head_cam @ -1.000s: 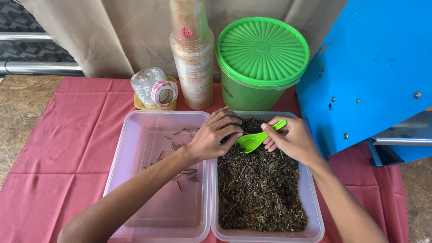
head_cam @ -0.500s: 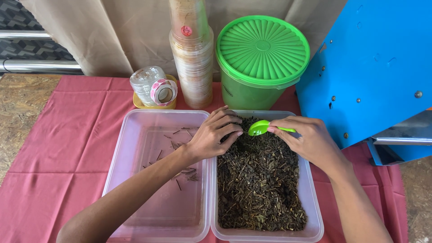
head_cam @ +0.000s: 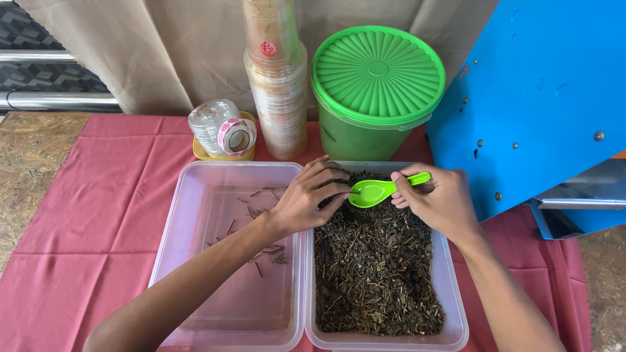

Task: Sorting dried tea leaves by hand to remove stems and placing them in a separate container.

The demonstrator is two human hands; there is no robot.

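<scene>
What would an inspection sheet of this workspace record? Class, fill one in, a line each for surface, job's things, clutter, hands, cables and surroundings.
Surface: red cloth over a chipboard table.
Job's things: green scoop above right tub of dark dried leaves; left tub holds a few loose stems.
Clutter: stack of clear cups, green lidded bucket, clear lids with tape roll.
Hands: right hand holds the scoop's handle; left hand pinches at the leaves beside the scoop's bowl.
Cables: nothing seen.
Surroundings: beige curtain, blue metal panel, metal rails.
</scene>
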